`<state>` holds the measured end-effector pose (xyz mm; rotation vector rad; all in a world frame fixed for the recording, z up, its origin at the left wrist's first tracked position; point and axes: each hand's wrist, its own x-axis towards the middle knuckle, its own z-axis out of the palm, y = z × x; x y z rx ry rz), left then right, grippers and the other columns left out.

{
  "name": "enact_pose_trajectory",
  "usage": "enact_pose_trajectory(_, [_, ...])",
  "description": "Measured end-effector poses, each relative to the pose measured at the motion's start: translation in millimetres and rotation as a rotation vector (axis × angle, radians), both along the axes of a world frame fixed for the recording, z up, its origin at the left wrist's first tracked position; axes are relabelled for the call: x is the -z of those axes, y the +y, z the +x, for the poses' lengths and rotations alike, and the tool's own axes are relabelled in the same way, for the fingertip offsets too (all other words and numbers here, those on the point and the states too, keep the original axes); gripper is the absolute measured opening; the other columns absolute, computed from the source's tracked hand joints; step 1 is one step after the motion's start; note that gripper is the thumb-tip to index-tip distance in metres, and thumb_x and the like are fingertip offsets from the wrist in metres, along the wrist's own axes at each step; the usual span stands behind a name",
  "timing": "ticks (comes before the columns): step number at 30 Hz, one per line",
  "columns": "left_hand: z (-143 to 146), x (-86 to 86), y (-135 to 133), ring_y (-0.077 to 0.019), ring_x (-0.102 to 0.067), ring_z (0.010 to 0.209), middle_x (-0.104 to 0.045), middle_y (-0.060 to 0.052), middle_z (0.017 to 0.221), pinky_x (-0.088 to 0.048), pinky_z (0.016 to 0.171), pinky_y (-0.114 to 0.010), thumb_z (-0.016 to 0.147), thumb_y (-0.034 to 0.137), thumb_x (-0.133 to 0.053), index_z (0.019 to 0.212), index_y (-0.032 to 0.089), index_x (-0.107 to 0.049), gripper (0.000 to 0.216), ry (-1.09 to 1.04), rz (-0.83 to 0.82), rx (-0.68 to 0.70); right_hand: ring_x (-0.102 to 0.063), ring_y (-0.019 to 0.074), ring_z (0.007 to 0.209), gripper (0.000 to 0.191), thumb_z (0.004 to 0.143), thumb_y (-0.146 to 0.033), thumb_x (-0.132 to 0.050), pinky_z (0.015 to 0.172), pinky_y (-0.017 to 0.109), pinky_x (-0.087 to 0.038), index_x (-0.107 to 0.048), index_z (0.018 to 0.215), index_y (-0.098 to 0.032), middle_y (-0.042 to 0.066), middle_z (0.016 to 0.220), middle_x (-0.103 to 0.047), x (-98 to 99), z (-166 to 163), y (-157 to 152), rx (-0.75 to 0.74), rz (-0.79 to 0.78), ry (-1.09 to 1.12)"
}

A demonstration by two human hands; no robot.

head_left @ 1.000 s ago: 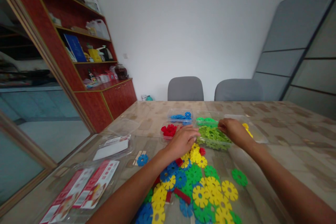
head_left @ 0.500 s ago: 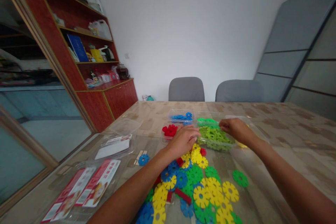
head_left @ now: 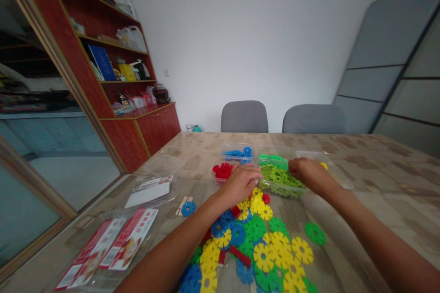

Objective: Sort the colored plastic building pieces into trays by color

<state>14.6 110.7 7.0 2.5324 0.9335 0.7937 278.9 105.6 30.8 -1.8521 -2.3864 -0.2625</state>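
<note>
My left hand [head_left: 242,179] reaches over the corner between a clear box of red pieces [head_left: 222,170] and a box of light-green pieces [head_left: 280,178]. Its fingers are stretched out, with nothing visible in them. My right hand [head_left: 308,173] is closed at the right edge of the light-green box; its fingertips are bunched and what they hold, if anything, is hidden. Behind it stands a clear tray [head_left: 338,176] with a yellow piece [head_left: 324,165]. A heap of notched plastic discs in yellow [head_left: 264,256], green [head_left: 255,228] and blue [head_left: 237,234] lies between my forearms.
Farther back are a box of blue pieces [head_left: 237,152] and bright-green pieces [head_left: 271,158]. Clear lids with printed labels [head_left: 129,240] lie at the left. A loose blue disc [head_left: 188,208] and green disc [head_left: 315,234] flank the heap. Grey chairs [head_left: 244,116] stand beyond the table.
My right hand has shifted slightly right and down, still closed, and a yellow piece now shows behind it. My left hand has stayed in place.
</note>
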Motion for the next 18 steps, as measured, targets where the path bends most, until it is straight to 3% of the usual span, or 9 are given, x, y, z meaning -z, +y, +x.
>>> enact_pose_trajectory(3, [1, 1.6, 0, -0.0271, -0.052, 0.130, -0.069, -0.003, 0.125, -0.032, 0.113, -0.046, 0.089, 0.010, -0.055, 0.105, 0.024, -0.073, 0.027, 0.009, 0.009, 0.000, -0.066, 0.0218, 0.075, 0.018, 0.089, -0.019, -0.059, 0.060, 0.026, -0.038, -0.069, 0.074, -0.018, 0.008, 0.077, -0.071, -4.1, -3, 1, -0.012, 0.024, 0.034])
enact_pose_trajectory(9, [2, 2.2, -2, -0.0262, -0.052, 0.129, -0.069, -0.002, 0.124, -0.029, 0.115, -0.047, 0.089, 0.008, -0.054, 0.104, 0.025, -0.073, 0.029, 0.037, 0.031, 0.013, -0.068, 0.0197, 0.091, 0.017, 0.094, -0.027, -0.058, 0.076, 0.024, -0.045, -0.072, 0.102, -0.020, 0.007, 0.100, -0.073, 1.5, -32, 1, -0.118, 0.032, 0.141])
enact_pose_trajectory(15, [2, 3.4, -1, -0.0251, -0.054, 0.127, -0.070, -0.003, 0.124, -0.030, 0.115, -0.044, 0.089, 0.008, -0.056, 0.104, 0.023, -0.072, 0.027, 0.039, 0.033, 0.018, -0.068, 0.0242, 0.087, 0.014, 0.086, -0.013, -0.061, 0.074, 0.027, -0.046, -0.075, 0.088, -0.016, 0.011, 0.089, -0.072, 6.8, -32, 3, -0.112, 0.015, 0.147])
enact_pose_trajectory(18, [2, 2.8, -2, -0.0264, -0.054, 0.127, -0.070, -0.004, 0.123, -0.029, 0.115, -0.046, 0.089, 0.009, -0.056, 0.104, 0.023, -0.073, 0.026, 0.032, 0.026, 0.019, -0.069, 0.0219, 0.083, 0.015, 0.086, -0.014, -0.062, 0.073, 0.025, -0.046, -0.074, 0.093, -0.017, 0.008, 0.089, -0.073, 4.9, -26, 2, -0.133, 0.010, 0.174])
